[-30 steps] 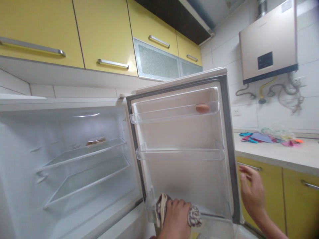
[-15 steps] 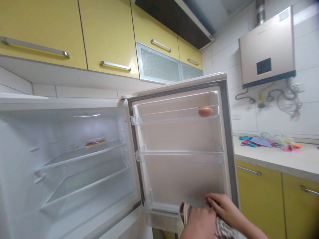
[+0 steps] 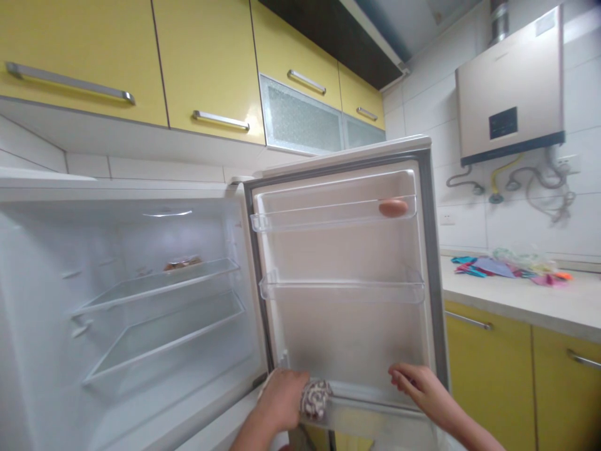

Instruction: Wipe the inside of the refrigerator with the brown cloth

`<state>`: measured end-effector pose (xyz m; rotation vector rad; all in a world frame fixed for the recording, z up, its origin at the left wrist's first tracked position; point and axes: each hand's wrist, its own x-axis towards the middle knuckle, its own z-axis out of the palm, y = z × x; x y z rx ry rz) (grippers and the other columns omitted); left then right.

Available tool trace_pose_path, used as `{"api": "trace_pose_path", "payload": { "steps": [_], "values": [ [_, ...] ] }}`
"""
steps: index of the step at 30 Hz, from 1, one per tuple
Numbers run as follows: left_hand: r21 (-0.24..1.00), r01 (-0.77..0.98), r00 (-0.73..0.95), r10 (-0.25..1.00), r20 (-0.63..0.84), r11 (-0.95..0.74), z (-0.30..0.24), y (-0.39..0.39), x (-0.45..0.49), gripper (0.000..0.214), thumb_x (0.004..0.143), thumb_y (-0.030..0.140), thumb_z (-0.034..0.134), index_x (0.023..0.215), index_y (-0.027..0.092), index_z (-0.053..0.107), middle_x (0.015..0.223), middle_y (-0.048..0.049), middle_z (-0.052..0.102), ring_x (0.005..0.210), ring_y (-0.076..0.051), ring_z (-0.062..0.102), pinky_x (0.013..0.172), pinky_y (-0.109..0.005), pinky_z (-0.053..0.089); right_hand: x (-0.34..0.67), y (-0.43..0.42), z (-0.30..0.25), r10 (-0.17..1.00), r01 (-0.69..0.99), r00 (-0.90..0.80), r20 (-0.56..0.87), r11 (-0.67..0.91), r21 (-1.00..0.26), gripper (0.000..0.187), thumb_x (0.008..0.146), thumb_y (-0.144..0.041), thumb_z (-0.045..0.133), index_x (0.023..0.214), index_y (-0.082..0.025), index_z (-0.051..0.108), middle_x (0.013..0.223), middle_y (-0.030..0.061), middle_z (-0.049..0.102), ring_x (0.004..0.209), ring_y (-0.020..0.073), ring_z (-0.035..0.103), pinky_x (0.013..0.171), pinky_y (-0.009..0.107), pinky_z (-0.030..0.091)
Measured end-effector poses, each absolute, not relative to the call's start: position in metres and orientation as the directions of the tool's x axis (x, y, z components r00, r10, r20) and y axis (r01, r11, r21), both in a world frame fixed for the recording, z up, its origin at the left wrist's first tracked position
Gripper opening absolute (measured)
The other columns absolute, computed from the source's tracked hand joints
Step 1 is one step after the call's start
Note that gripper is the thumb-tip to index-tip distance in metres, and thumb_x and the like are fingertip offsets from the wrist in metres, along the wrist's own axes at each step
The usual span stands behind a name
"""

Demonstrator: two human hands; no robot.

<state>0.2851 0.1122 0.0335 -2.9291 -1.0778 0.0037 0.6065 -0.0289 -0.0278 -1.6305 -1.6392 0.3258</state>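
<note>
Cloth [image 3: 316, 399], patterned, x1: bunched tight in my L hand [image 3: 282, 398], hinge-side end of lowest door bin [image 3: 352, 413]. My R hand [image 3: 420, 385]: half-curled nr door's [image 3: 347, 338] lower outer corner; can't tell if gripping. Risk: egg [image 3: 393, 207], top bin's [image 3: 319, 218] outer end, may roll, crack if door's jolted.

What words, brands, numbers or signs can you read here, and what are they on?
No text is readable.
Wall heater, front: a faint mark, too blurred.
Pale sticker, at its upper right: too blurred.
Dark panel, lower front: faint marks, too small.
</note>
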Motion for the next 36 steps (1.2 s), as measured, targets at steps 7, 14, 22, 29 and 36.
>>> {"api": "trace_pose_path", "payload": {
  "steps": [7,14,22,29,36],
  "values": [
    [-0.038,0.669,0.743,0.669,0.013,-0.742,0.038,0.11,0.292,0.035,0.066,0.029,0.06,0.098,0.02,0.072,0.102,-0.0169,0.078,0.1,-0.04,0.072,0.089,-0.051,0.055,0.602,-0.025,-0.031,0.908,0.704,0.228,0.352,0.096,-0.704,0.055,0.097,-0.059,0.03,0.083,-0.02,0.065,0.079,0.0074,0.072,0.075,0.0213,0.067,0.071,0.032,0.045],
    [-0.003,0.659,0.75,0.658,-0.076,-0.752,0.034,0.105,0.328,0.038,0.063,0.032,0.064,0.097,0.023,0.077,0.1,-0.0147,0.079,0.094,-0.036,0.074,0.079,-0.044,0.057,0.595,-0.024,-0.031,0.881,0.692,0.307,0.361,0.053,-0.72,0.06,0.094,-0.066,0.029,0.074,-0.021,0.064,0.071,0.0059,0.069,0.071,0.0214,0.064,0.069,0.032,0.043],
    [0.021,0.532,0.836,0.522,-0.167,-0.846,0.022,0.064,0.416,0.044,0.067,0.047,0.062,0.098,0.021,0.078,0.098,-0.0191,0.079,0.092,-0.039,0.074,0.073,-0.044,0.057,0.599,-0.019,-0.037,0.851,0.424,0.406,0.333,0.148,-0.894,0.069,0.085,-0.077,0.039,0.099,-0.018,0.072,0.088,0.0109,0.076,0.08,0.0248,0.068,0.068,0.034,0.053],
    [-0.045,0.463,0.886,0.464,-0.008,-0.885,-0.027,0.021,0.479,0.048,0.061,0.035,0.071,0.104,0.013,0.071,0.094,-0.0217,0.077,0.086,-0.039,0.073,0.079,-0.053,0.058,0.604,-0.021,-0.035,0.876,0.214,0.403,0.263,0.189,-0.958,0.078,0.079,-0.083,0.043,0.112,-0.02,0.072,0.114,0.0142,0.075,0.116,0.0319,0.065,0.1,0.047,0.051],
    [-0.243,0.491,0.502,0.043,0.864,-0.837,-0.09,0.03,0.471,0.008,0.079,0.019,0.062,0.082,0.023,0.069,0.07,-0.0024,0.075,0.064,-0.02,0.07,0.067,-0.036,0.057,0.598,-0.025,-0.032,0.881,0.306,0.385,0.273,0.157,-0.939,0.068,0.084,-0.075,0.047,0.112,-0.02,0.073,0.111,0.0118,0.076,0.115,0.0304,0.065,0.11,0.045,0.044]
  ]
}}
